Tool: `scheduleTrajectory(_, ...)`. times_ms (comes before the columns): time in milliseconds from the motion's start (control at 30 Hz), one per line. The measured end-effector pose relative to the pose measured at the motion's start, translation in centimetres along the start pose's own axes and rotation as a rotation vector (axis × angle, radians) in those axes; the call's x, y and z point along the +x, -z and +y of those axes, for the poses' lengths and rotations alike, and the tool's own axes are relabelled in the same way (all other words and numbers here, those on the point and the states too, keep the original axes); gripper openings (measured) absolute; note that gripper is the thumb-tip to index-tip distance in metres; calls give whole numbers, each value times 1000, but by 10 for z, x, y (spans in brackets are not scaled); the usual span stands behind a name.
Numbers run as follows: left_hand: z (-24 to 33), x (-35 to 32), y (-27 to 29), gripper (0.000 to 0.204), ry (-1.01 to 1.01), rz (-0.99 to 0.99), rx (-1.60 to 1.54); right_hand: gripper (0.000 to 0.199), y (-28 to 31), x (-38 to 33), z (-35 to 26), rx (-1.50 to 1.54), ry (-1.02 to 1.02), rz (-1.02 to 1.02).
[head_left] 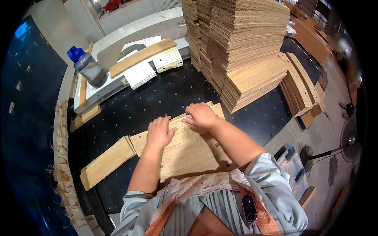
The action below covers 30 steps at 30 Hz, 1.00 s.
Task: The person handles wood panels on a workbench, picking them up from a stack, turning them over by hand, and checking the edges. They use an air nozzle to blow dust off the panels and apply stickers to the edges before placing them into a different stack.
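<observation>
Your left hand lies flat, fingers spread, on the wood-grain panel in front of you, and your right hand presses palm-down on the panel's far edge, fingers curled over it; neither hand grips anything, both only bear down. The panel sits on the black perforated surface, near you and about in the middle, with small drilled holes showing in its face. A narrower wood strip lies at a slant just left of it, its near end touching or nearly touching the panel's left edge; I cannot tell which. That is the first risk: if you slide the panel to the left, it will likely shove the strip askew or ride up on it. Your right fingertips sit at the far edge, so a push forward could pinch them against whatever lies just beyond. The tall stack of panels rises at the far right with a lower stepped pile leaning out toward you; a hard nudge there could start boards slipping. The blue-capped water bottle stands far left beside the perforated white sheets, well apart from your hands, so it is in little danger.
</observation>
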<state>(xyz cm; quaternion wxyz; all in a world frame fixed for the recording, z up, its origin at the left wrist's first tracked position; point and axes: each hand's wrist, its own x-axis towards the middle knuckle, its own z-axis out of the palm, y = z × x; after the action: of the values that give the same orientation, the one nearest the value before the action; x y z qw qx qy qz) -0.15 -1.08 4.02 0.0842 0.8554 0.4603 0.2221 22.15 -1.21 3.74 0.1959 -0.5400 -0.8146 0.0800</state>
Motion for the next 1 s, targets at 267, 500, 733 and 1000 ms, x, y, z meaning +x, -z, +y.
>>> scheduleTrajectory(267, 2, 17, 14, 24, 82, -17, 0, 26, 22, 3, -2, 83, 177, 265)
scheduleTrajectory(500, -13, 32, 1, 27, 162, -201, 34, 74, 10, -84, -46, -31, 139, -363)
scheduleTrajectory(733, -26, 32, -32, 34, 182, -150, 179, 83, 2, -83, -55, 58, -22, -407)
scheduleTrajectory(1000, -20, 28, -40, 36, 188, -74, 250, 69, -4, -86, -62, 21, -17, -321)
